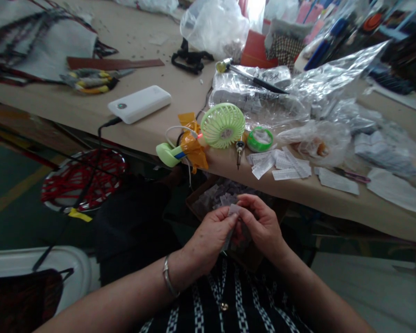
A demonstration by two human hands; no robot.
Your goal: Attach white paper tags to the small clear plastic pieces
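Between my two hands, low in the middle of the head view, is a small whitish label-like piece (234, 209). My left hand (213, 233) pinches it between thumb and fingers, and part of the strip hangs below the thumb. My right hand (263, 226) has thumb and forefinger closed at its right edge; the other fingers curl and are partly hidden. Under the hands a box (197, 203) holds many small pale pieces. On the table edge ahead lie printed paper slips (287, 164), a green round tin (260, 139) and a pointed metal-tipped tool (240, 152).
A green fan (223, 125) is taped at the table edge. Further left are a white power bank (140, 104) with its cable hanging down, and yellow-handled pliers (93, 81). A hammer (253, 78) rests on plastic-wrapped packets. A red-corded stool (85, 180) stands at left.
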